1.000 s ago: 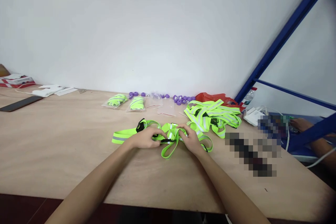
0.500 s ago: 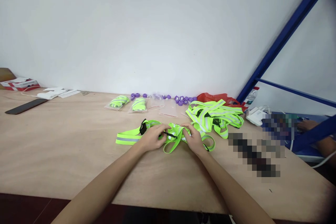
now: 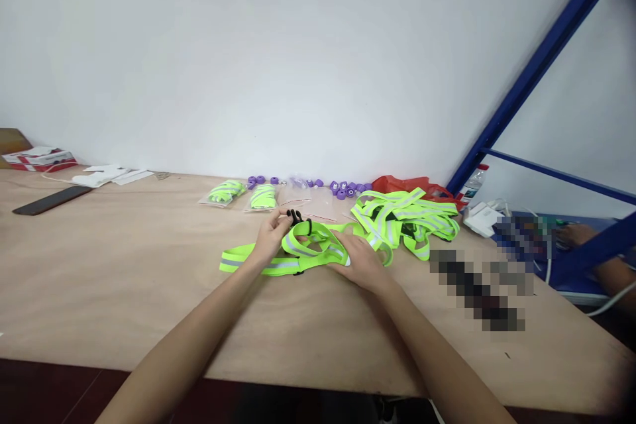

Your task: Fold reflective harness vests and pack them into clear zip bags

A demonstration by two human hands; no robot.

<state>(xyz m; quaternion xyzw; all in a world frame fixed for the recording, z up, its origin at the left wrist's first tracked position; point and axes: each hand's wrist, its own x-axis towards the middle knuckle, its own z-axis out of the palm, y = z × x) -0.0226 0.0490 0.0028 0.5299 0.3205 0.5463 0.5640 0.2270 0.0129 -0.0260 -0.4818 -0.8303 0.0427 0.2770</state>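
Note:
A neon-yellow reflective strap (image 3: 318, 252) with a grey stripe lies in loops on the wooden table before me. At its left part my left hand (image 3: 271, 233) is closed, gripping the strap by a black plastic buckle (image 3: 295, 216) raised a little off the table. My right hand (image 3: 362, 260) is closed over the strap's right part, the thumb toward the left; some of its fingers are hidden. One flat length of strap runs out left beneath my left wrist. Behind my right hand is a heap of similar reflective straps (image 3: 407, 215).
Two clear bags with folded straps (image 3: 262, 197), flat clear bags (image 3: 318, 207) and several purple items (image 3: 342, 189) line the wall. A red bag (image 3: 412, 183) and bottle (image 3: 474, 180) stand right, near a blue frame (image 3: 536, 76) and another person's hand (image 3: 571, 234). A dark flat bar (image 3: 52, 201) lies left.
My left hand has moved up and left, lifting the black buckle. The strap between my hands has shifted into wider loops. My right hand now lies flatter over it.

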